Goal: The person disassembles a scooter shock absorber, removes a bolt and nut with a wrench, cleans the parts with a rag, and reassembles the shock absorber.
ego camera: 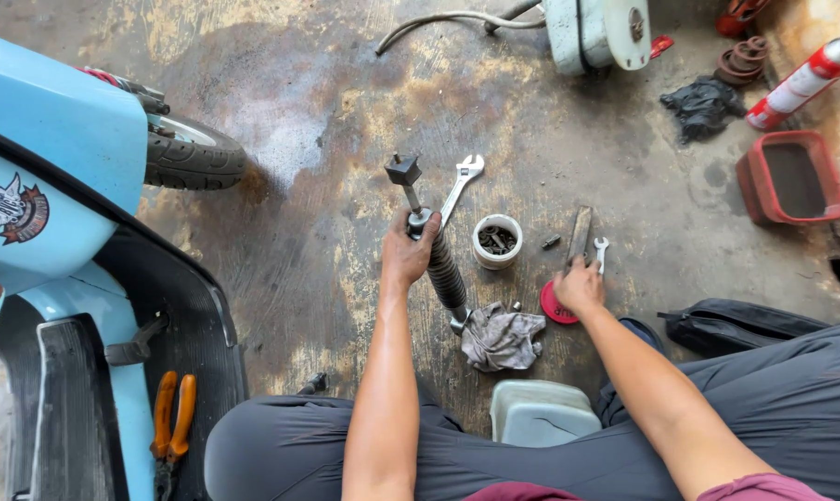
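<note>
The left hand (407, 252) grips a black shock absorber (434, 249) near its upper end, fingers wrapped around it just below the square top mount. The absorber's long axis runs from far-left to near-right, its lower end resting by a grey rag (502, 338) on the stained concrete floor (327, 186). The right hand (580, 286) lies well to the right, fingers curled down onto a flat metal bar (580, 234) beside a small spanner (601, 250) and a red lid (555, 308). An adjustable wrench (461, 187) lies just beyond the left hand.

Stained, oil-darkened concrete floor (309, 232) bears a chrome open-ended spanner (461, 186), small white cup of bolts (497, 241), crumpled grey rag (501, 336) and red rectangular plastic tray (791, 178).
</note>
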